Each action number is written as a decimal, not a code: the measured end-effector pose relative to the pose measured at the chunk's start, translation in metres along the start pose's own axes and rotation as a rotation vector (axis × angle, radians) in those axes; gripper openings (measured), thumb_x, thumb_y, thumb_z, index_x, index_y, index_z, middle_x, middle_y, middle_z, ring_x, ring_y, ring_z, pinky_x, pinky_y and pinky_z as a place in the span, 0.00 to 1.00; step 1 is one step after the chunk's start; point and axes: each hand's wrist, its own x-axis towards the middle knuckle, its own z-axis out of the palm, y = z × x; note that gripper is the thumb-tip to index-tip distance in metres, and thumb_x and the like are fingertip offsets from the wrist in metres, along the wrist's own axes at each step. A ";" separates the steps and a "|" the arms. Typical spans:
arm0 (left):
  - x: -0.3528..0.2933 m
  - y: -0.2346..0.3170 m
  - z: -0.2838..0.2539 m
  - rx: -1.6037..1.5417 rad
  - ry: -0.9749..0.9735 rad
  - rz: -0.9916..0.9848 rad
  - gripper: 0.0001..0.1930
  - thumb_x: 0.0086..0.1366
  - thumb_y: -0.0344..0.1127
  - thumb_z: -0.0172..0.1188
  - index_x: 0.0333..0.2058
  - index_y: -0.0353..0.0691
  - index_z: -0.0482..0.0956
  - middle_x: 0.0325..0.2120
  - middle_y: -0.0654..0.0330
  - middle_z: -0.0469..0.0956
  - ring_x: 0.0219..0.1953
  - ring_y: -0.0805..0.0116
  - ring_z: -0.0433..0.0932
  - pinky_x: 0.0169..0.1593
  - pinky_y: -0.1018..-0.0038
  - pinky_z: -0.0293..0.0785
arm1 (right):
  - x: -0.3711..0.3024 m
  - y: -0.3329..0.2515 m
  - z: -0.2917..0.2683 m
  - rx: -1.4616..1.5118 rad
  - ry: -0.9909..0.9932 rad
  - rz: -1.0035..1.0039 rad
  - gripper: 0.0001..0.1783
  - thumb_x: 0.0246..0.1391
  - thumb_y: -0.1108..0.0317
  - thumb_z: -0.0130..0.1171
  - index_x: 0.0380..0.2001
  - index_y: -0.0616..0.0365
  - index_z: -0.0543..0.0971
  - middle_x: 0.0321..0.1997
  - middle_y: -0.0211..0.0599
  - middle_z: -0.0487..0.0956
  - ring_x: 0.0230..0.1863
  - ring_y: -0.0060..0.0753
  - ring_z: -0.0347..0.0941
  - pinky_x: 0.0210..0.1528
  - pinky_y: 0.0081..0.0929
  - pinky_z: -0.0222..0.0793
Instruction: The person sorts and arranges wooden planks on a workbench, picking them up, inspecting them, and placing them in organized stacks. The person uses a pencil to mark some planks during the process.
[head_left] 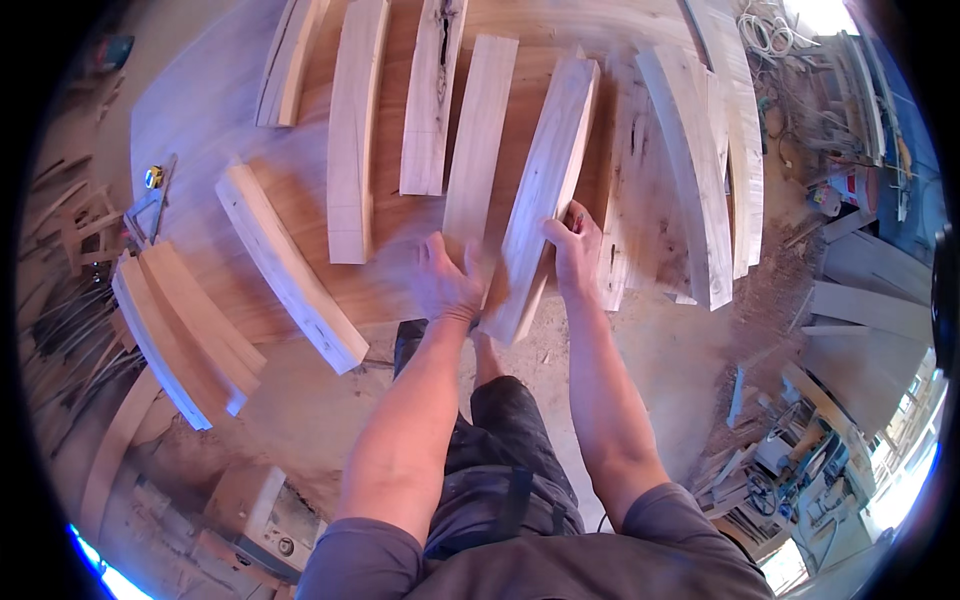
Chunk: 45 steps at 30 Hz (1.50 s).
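Observation:
A thick, pale wooden beam (545, 170) slants across the table's near edge, its near end overhanging. My right hand (577, 250) is closed on the beam's right side, thumb on top; a small dark reddish tip shows by the fingers, too small to name. My left hand (447, 283) is slightly blurred, fingers apart and holding nothing, over the near end of a neighbouring wooden plank (482, 130). I cannot tell whether it touches that plank. To the left lie a wooden beam with pencil lines (352, 140) and a dark-cracked wooden beam (432, 100).
The brown wooden tabletop (300, 190) carries several more timbers, including a curved beam (290, 265) and a curved piece (690, 170) at right. A yellow tape measure (154, 177) and a square (150, 215) lie at far left. Offcuts (860, 270) and a machine (265, 520) stand around.

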 end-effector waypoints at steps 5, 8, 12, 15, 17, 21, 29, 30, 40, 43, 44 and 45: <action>0.002 0.004 -0.001 -0.026 0.055 0.067 0.31 0.66 0.56 0.63 0.50 0.30 0.72 0.44 0.39 0.77 0.49 0.38 0.75 0.51 0.48 0.74 | -0.004 -0.009 0.031 -0.410 0.161 -0.280 0.33 0.48 0.58 0.70 0.55 0.65 0.80 0.44 0.42 0.85 0.44 0.32 0.81 0.52 0.28 0.75; 0.006 0.002 0.002 -0.012 0.059 0.054 0.30 0.65 0.56 0.64 0.47 0.30 0.72 0.44 0.39 0.77 0.49 0.37 0.75 0.52 0.48 0.73 | -0.004 -0.002 0.027 -0.521 0.073 -0.312 0.32 0.49 0.58 0.68 0.57 0.63 0.80 0.49 0.52 0.84 0.49 0.48 0.82 0.53 0.40 0.77; 0.003 0.023 -0.010 0.052 -0.004 0.011 0.30 0.64 0.57 0.65 0.45 0.30 0.72 0.42 0.38 0.75 0.49 0.35 0.74 0.52 0.47 0.71 | -0.028 -0.016 -0.001 -0.561 -0.017 -0.182 0.22 0.53 0.64 0.65 0.52 0.57 0.84 0.42 0.46 0.86 0.42 0.48 0.84 0.48 0.40 0.79; 0.002 0.008 -0.002 0.028 0.060 0.060 0.31 0.65 0.57 0.65 0.44 0.30 0.71 0.41 0.37 0.74 0.48 0.33 0.72 0.51 0.47 0.70 | -0.053 -0.031 -0.024 -0.557 0.141 -0.313 0.19 0.55 0.67 0.63 0.50 0.56 0.85 0.42 0.45 0.86 0.40 0.49 0.84 0.47 0.38 0.79; 0.002 0.007 -0.004 0.007 0.012 0.030 0.28 0.64 0.53 0.66 0.44 0.30 0.70 0.44 0.38 0.73 0.51 0.34 0.71 0.54 0.46 0.70 | -0.055 -0.042 -0.049 -0.757 0.350 -0.467 0.17 0.54 0.70 0.62 0.49 0.54 0.85 0.42 0.44 0.85 0.42 0.47 0.83 0.45 0.41 0.80; -0.001 0.011 -0.008 0.034 -0.018 0.065 0.35 0.63 0.52 0.68 0.55 0.27 0.67 0.48 0.36 0.73 0.53 0.33 0.71 0.57 0.46 0.68 | -0.021 -0.005 -0.099 -1.157 0.548 -0.597 0.21 0.53 0.70 0.63 0.51 0.50 0.80 0.41 0.41 0.78 0.46 0.48 0.78 0.41 0.46 0.78; -0.002 0.066 0.000 0.211 0.065 0.201 0.51 0.57 0.52 0.75 0.68 0.29 0.57 0.59 0.29 0.62 0.60 0.29 0.63 0.60 0.41 0.64 | -0.009 0.025 -0.099 -1.152 0.628 -0.668 0.26 0.48 0.68 0.66 0.54 0.47 0.77 0.42 0.38 0.72 0.45 0.45 0.75 0.38 0.42 0.76; 0.001 0.082 0.000 0.262 0.023 0.143 0.52 0.56 0.51 0.76 0.69 0.30 0.56 0.59 0.29 0.60 0.61 0.29 0.63 0.61 0.41 0.63 | -0.009 0.027 -0.101 -1.146 0.623 -0.667 0.26 0.48 0.68 0.66 0.54 0.47 0.77 0.42 0.38 0.72 0.45 0.45 0.75 0.38 0.42 0.75; 0.038 0.100 -0.018 -0.003 -0.180 -0.121 0.60 0.46 0.43 0.80 0.73 0.30 0.53 0.63 0.37 0.59 0.64 0.41 0.64 0.67 0.52 0.64 | -0.012 0.023 -0.101 -1.047 0.612 -0.600 0.28 0.46 0.69 0.66 0.55 0.45 0.77 0.42 0.37 0.72 0.46 0.46 0.75 0.41 0.45 0.74; 0.047 0.091 -0.040 -0.645 -0.347 -0.167 0.58 0.44 0.36 0.77 0.72 0.26 0.55 0.52 0.49 0.75 0.53 0.55 0.78 0.57 0.66 0.75 | -0.014 0.020 -0.101 -1.040 0.617 -0.582 0.28 0.47 0.68 0.67 0.54 0.45 0.77 0.43 0.37 0.73 0.46 0.46 0.75 0.41 0.45 0.75; 0.043 0.094 -0.049 -0.758 -0.390 -0.220 0.56 0.44 0.35 0.76 0.71 0.27 0.57 0.50 0.51 0.77 0.51 0.56 0.79 0.55 0.67 0.76 | -0.016 0.022 -0.102 -1.023 0.621 -0.573 0.28 0.46 0.69 0.66 0.54 0.45 0.77 0.42 0.38 0.73 0.46 0.47 0.75 0.42 0.45 0.75; 0.041 0.098 -0.057 -0.875 -0.433 -0.274 0.55 0.44 0.35 0.75 0.70 0.27 0.59 0.47 0.53 0.79 0.48 0.58 0.80 0.52 0.69 0.77 | -0.017 0.022 -0.101 -1.011 0.624 -0.567 0.28 0.46 0.71 0.66 0.55 0.45 0.77 0.42 0.38 0.73 0.46 0.48 0.75 0.42 0.46 0.75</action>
